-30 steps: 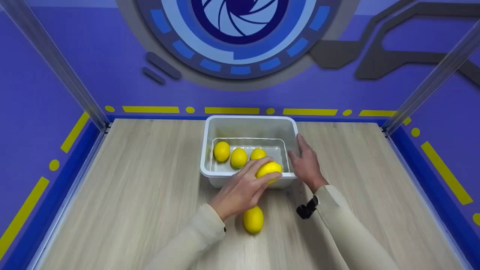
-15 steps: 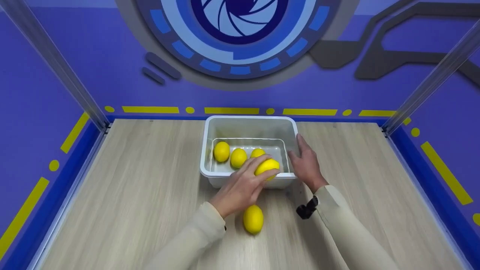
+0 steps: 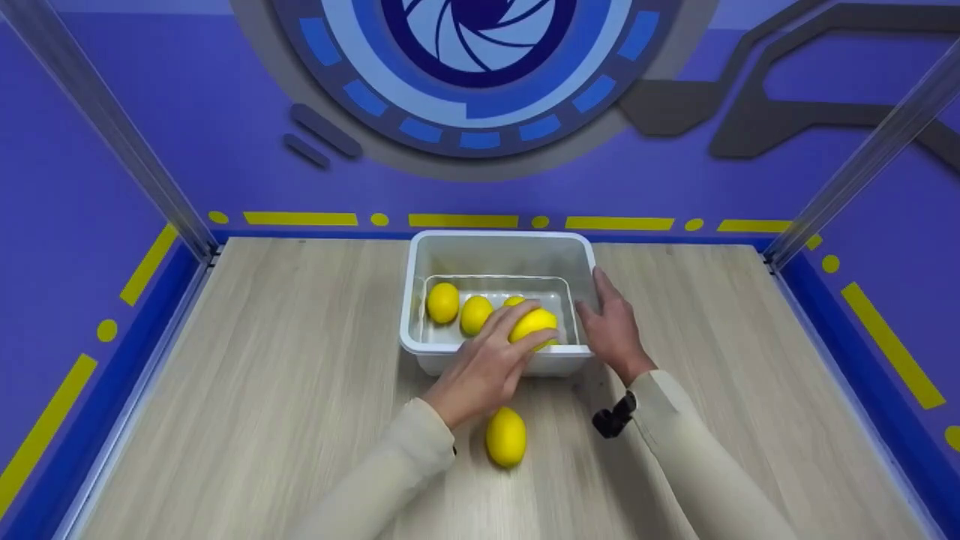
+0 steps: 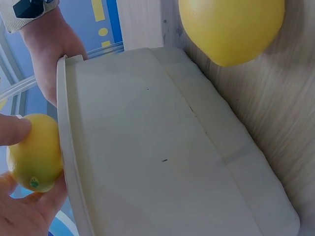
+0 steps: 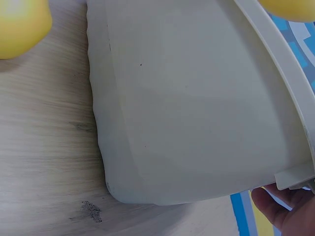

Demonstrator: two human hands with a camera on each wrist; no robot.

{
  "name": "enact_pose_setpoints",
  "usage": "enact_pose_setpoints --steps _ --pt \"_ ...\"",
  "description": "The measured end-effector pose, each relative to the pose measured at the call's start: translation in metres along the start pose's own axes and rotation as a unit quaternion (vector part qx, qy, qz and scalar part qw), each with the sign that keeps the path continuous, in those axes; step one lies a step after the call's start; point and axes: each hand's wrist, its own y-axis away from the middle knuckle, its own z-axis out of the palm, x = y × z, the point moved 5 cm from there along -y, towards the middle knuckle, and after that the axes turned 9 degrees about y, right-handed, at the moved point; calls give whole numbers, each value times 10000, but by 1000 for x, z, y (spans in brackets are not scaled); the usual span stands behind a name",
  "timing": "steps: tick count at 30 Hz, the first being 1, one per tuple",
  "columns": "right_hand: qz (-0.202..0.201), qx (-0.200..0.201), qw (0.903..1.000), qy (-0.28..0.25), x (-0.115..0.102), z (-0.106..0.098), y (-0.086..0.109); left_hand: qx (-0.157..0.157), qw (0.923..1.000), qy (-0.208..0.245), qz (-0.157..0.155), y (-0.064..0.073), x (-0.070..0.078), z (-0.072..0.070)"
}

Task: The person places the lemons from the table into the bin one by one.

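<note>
A yellow lemon [image 3: 534, 327] is held between the thumb and fingers of my left hand [image 3: 476, 371], just above the front rim of a white plastic bin [image 3: 502, 235]. The left wrist view shows the same lemon [image 4: 37, 152] beside the bin's rim, its green stem end visible. My right hand [image 3: 616, 330] grips the bin's right rim, thumb over the top and fingers outside. Three lemons lie inside the bin: one at left [image 3: 443, 303], one in the middle [image 3: 476, 315], and a third [image 3: 514, 300] mostly hidden by my left hand.
Another lemon [image 3: 506, 438] lies on the wooden table [image 3: 300, 390] in front of the bin, below my left wrist. Behind the bin stands a blue-purple patterned wall [image 3: 225, 150], with side panels left and right. A black device [image 3: 615, 416] sits on my right wrist.
My left hand has moved slightly forward with its lemon, further over the bin's front rim, covering more of the third lemon. The right hand and the bin have stayed put.
</note>
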Motion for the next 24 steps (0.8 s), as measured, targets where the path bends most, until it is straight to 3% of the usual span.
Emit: enact_pose_setpoints --steps 15,24 --pt "109 -98 9999 -42 1 1 -1 252 9993 241 -158 -2 -10 2" --pt "172 -114 9998 -70 2 2 0 29 9982 237 -545 -2 -16 7"
